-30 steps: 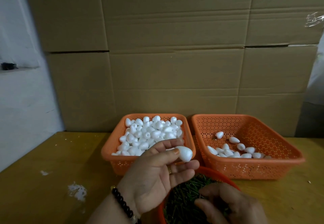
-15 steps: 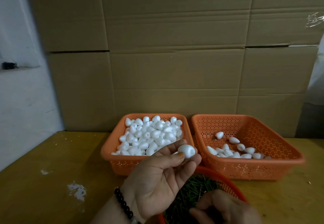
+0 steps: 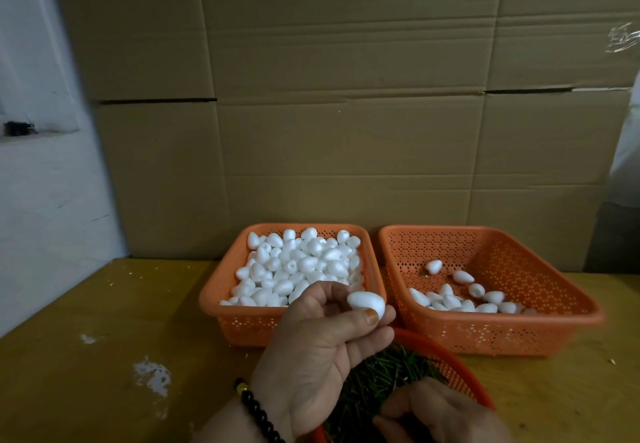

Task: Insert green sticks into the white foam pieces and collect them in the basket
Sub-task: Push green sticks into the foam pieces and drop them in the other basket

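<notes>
white foam piece pinched between left hand thumb and fingers.

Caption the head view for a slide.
Left hand pinches a foam piece; right hand reaches into the green sticks.

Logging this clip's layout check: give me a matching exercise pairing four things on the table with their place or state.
Things:
1. left basket
2. right basket
3. round basket
4. foam piece

States:
A. holds green sticks, nearest the person
B. pinched in the left hand
C. heaped with white foam pieces
D. only a few foam pieces at its front

Pairs: 1-C, 2-D, 3-A, 4-B. The right hand reaches into the green sticks; whether it holds one cannot be told.
</notes>
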`<state>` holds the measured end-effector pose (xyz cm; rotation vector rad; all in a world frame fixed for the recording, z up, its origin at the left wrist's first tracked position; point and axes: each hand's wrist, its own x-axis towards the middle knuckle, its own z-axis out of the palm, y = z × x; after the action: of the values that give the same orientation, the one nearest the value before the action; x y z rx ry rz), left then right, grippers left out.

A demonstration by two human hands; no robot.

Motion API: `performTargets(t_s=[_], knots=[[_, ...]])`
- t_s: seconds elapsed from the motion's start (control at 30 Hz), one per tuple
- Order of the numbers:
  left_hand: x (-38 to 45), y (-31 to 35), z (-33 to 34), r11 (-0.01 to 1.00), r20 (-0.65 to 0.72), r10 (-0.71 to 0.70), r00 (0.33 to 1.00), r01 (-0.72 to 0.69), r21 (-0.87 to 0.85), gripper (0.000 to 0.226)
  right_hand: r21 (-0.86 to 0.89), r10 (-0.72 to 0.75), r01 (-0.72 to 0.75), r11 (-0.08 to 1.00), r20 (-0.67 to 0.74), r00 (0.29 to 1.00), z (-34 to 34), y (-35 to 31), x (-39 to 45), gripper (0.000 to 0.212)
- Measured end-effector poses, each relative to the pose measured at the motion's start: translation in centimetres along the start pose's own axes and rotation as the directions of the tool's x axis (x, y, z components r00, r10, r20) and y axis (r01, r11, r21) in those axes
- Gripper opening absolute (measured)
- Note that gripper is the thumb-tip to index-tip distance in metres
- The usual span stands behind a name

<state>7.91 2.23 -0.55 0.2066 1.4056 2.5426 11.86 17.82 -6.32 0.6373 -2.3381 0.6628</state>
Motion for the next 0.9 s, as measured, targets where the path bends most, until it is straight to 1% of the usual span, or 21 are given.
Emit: performTargets(t_s=[0.2, 0.37, 0.67, 0.9], knots=[[0.2, -0.2, 0.0, 0.998, -0.009, 0.053, 0.999, -0.053, -0.026, 0.033, -0.025, 0.008, -0.008, 1.0, 0.012, 1.0, -0.2, -0.1, 0.1, 0.01], [0.3, -0.5, 0.0, 0.996, -0.007, 0.082, 0.997, -0.082, 0.019, 0.026, -0.034, 0.028, -0.029, 0.999, -0.031, 0.999, 0.1, -0.2, 0.0, 0.009], [0.1, -0.9, 0.2, 0.978, 0.022, 0.144, 0.989, -0.146, 0.146, 0.034, -0.039, 0.029, -0.03, 0.999, -0.03, 0.999, 0.2, -0.1, -0.1, 0.011], [0.2, -1.3, 0.0, 0.928, 0.04, 0.225, 0.974, -0.227, 0.296, 0.037, -0.038, 0.014, -0.015, 0.999, -0.045, 0.999, 0.4, 0.2, -0.3, 0.014]])
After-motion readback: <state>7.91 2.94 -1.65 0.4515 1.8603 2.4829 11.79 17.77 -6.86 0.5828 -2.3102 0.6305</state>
